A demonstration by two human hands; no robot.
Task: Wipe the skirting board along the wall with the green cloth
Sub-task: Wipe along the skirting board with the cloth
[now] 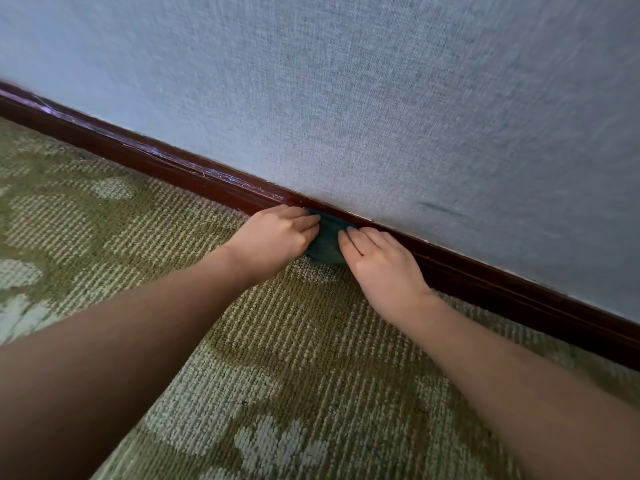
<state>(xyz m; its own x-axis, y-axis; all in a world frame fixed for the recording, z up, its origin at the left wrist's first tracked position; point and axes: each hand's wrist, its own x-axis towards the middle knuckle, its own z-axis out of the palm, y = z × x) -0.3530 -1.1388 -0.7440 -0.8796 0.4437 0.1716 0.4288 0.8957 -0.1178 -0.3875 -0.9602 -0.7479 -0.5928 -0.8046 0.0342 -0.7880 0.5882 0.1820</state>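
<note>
**Green cloth held at the skirting board**

Above the carpet (242, 341), both hands meet at the green cloth (325, 244). The left hand (277, 237) grips its left edge with bent fingers. The right hand (377, 261) presses it with nearly straight fingers. The cloth touches the skirting board (173, 168) just beyond, which runs upper left to lower right.

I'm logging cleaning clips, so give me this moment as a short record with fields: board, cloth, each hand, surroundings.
skirting board: dark glossy wood along the foot of the wall
green cloth: bunched against the skirting board, between both hands
left hand: curled fingers grip the cloth's left edge
right hand: straighter fingers press its right side
wall: grey-blue weave, dark scuff right of the hands
floor: green patterned carpet
</note>
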